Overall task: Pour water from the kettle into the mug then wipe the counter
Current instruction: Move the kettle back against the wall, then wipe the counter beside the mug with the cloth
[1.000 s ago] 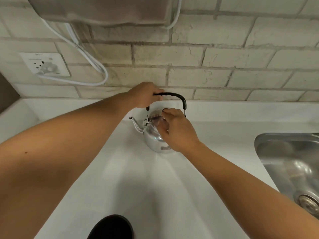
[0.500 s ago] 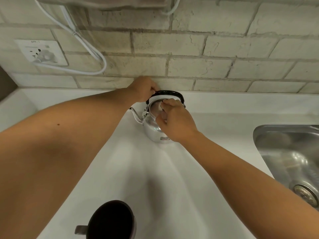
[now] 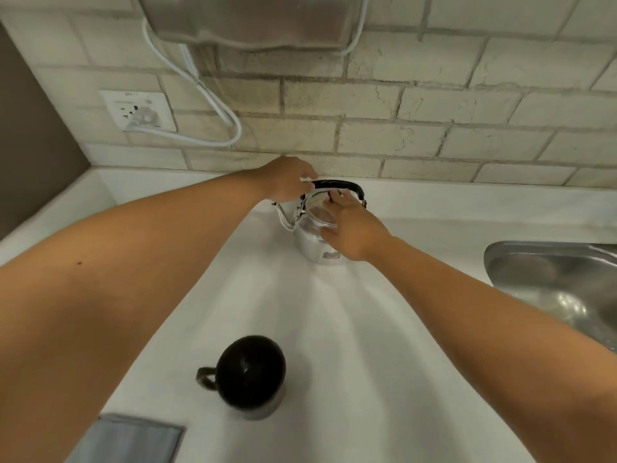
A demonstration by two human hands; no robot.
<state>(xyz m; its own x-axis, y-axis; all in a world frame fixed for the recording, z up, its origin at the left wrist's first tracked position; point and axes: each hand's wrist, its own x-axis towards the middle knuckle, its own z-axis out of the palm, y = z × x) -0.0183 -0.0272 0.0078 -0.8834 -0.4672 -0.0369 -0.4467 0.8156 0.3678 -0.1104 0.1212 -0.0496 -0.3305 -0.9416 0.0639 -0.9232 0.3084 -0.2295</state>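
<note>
The kettle (image 3: pixel 312 242) is polished metal, mirror-bright, with a slim metal spout (image 3: pixel 282 215) and a glossy black handle (image 3: pixel 337 186) that looks like plastic. The mug (image 3: pixel 250 375) is dark and glossy, a small highlight glinting inside it (ceramic by the look, though that is hard to tell). The counter (image 3: pixel 334 329) is white, smooth and faintly sheeny. The sink (image 3: pixel 551 279) is brushed steel with soft reflections. The cloth (image 3: pixel 130 439) is grey, matt fabric with a stitched hem. The wall (image 3: pixel 434 128) is rough, pale brick with coarse grey mortar; the socket (image 3: pixel 138 110) and its cable (image 3: pixel 207 95) are smooth white plastic.
</note>
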